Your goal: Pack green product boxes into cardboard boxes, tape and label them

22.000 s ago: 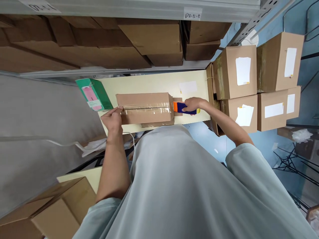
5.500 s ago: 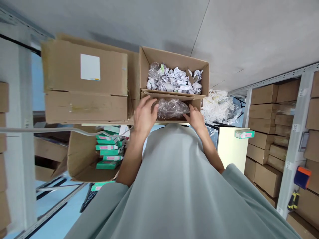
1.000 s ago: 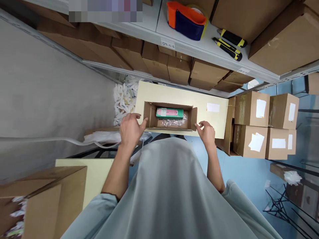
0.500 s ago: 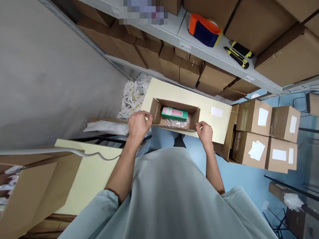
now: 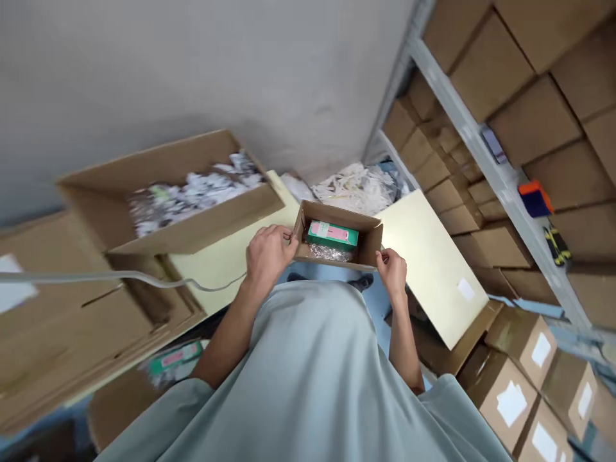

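Observation:
An open cardboard box (image 5: 337, 214) is held between my hands in front of my body. Its left near corner is pinched in my left hand (image 5: 270, 256), the right near corner in my right hand (image 5: 393, 273). Inside lies a green box with a pink picture (image 5: 333, 233), on its side, with crumpled clear bubble wrap (image 5: 330, 253) along its near edge.
On the left, a large open carton (image 5: 192, 228) of crumpled paper stands on a pale table (image 5: 205, 273) beside a grey cable (image 5: 144, 277). Another pale table (image 5: 428, 256) is at right, near stacked cartons (image 5: 510, 398) and a shelf (image 5: 510, 192). White scraps (image 5: 359, 187) lie against the wall.
The view has turned left, bringing the large paper-filled carton into sight. The held box has come away from over the right table, still gripped by both hands.

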A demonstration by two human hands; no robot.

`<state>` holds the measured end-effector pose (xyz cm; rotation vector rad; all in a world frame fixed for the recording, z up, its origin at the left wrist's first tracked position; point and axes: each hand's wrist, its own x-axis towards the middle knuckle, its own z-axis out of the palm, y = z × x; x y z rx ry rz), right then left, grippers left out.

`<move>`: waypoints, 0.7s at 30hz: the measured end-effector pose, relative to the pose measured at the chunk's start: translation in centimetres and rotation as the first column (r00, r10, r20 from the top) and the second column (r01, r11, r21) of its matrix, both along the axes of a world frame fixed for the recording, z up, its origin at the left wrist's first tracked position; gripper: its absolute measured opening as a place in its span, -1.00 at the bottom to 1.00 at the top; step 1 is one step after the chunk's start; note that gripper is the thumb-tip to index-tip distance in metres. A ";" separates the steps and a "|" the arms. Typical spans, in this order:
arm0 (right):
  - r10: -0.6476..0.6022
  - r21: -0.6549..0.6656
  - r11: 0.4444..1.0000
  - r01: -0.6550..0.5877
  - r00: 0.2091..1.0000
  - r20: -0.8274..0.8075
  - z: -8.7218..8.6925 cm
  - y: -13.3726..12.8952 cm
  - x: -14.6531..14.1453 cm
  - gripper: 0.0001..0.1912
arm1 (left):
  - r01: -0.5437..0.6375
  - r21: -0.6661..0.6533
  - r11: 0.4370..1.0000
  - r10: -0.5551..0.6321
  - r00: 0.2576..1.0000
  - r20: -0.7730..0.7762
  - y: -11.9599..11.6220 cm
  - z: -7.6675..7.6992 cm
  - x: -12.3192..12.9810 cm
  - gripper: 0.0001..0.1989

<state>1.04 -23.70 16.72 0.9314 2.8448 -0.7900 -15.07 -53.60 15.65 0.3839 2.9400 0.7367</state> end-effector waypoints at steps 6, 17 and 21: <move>0.344 0.038 0.938 -0.343 0.939 -0.002 -0.9 -11.0 -9.3 -0.63 | -0.327 0.037 0.944 0.326 0.945 0.017 -14.8 -0.6 2.1 -0.84; 0.633 0.034 0.769 -0.639 0.767 0.105 -1.1 -22.5 -18.4 -0.69 | -0.690 0.087 0.719 0.685 0.724 0.082 -24.4 -3.8 7.3 -0.77; 0.665 0.023 0.743 -0.668 0.742 0.084 0.0 -23.0 -20.9 -0.58 | -0.741 0.091 0.665 0.737 0.671 0.081 -24.2 -3.3 6.3 -0.73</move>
